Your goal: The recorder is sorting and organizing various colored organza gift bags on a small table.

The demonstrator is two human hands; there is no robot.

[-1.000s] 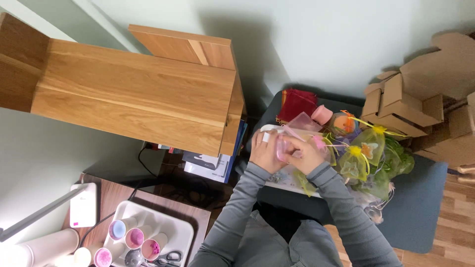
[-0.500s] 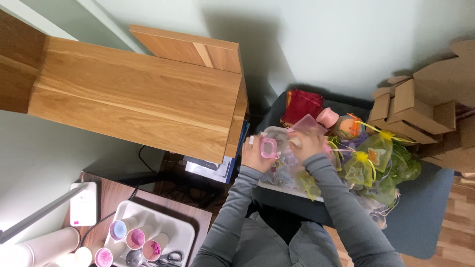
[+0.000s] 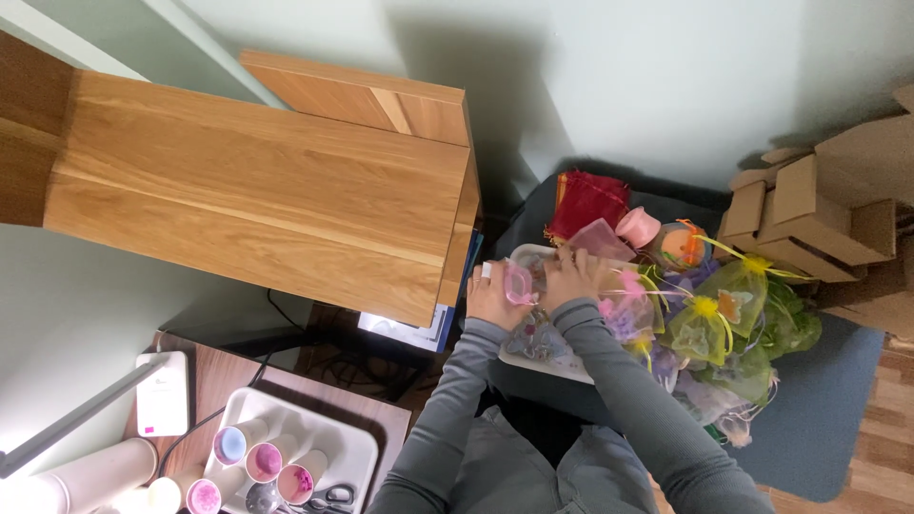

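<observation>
A: Where is the pink cup (image 3: 519, 283)?
B: On the tray (image 3: 552, 362), pinched by the left hand (image 3: 495, 297); the right hand (image 3: 571, 276) presses a clear pouch (image 3: 602, 238) beside it.
A: Risk?
B: Crowded gift bags (image 3: 709, 319) may snag; a loose pinch could tip the cup.

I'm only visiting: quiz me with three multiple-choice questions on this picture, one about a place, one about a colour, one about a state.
1. Where is the stack of cardboard boxes?
A. at the picture's right edge
B. on the wooden cabinet
C. in the white tray

2. What colour is the pouch at the far end of the pile?
A. blue
B. dark red
C. white

3. How are the left hand and right hand?
A. resting apart
B. raised overhead
C. close together on a small pink item

Answers: 1 A, stacked beside the pouches; 2 B, plainly red; 3 C, fingers meet there.
</observation>
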